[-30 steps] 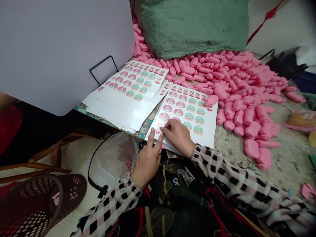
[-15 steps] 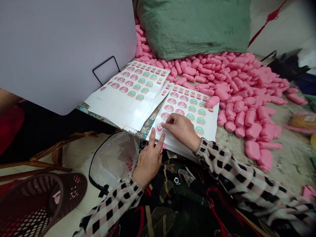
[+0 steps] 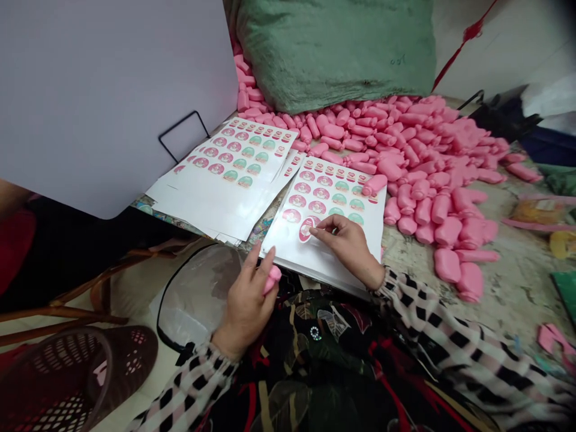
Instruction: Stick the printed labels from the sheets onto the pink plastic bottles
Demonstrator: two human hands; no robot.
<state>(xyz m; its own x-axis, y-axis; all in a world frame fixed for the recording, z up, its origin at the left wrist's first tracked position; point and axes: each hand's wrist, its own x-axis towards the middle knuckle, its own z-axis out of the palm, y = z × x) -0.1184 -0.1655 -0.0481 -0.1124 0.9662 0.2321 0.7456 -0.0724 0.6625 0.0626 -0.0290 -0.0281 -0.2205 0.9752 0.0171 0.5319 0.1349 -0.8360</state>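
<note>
Between the thumb and fingertips of my right hand [image 3: 353, 247] is an oval pink-and-white sticker [image 3: 308, 230], held just above the sticker sheet [image 3: 288, 245]. Rows of pink and green oval stickers cover that sheet's upper part, and its lower left is bare white. My left hand [image 3: 249, 300] is closed around a small pink plastic bottle [image 3: 272, 279] below the sheet's front edge. Only one end of this bottle shows; the palm and fingers hide the rest. Another pink bottle [image 3: 375, 184] lies on the sheet's upper right corner.
More sticker sheets [image 3: 216, 198] are stacked to the left. Loose pink bottles [image 3: 418, 162] are heaped across the table behind and right, under a green sack [image 3: 337, 54]. A grey panel [image 3: 103, 102] stands at left. Below are a clear bag on a hoop [image 3: 198, 300] and a brown basket [image 3: 58, 372].
My right hand has lifted the sticker off the sheet and moved slightly right. My left hand has drawn back from the sheet, down and left, bringing the pink bottle into view.
</note>
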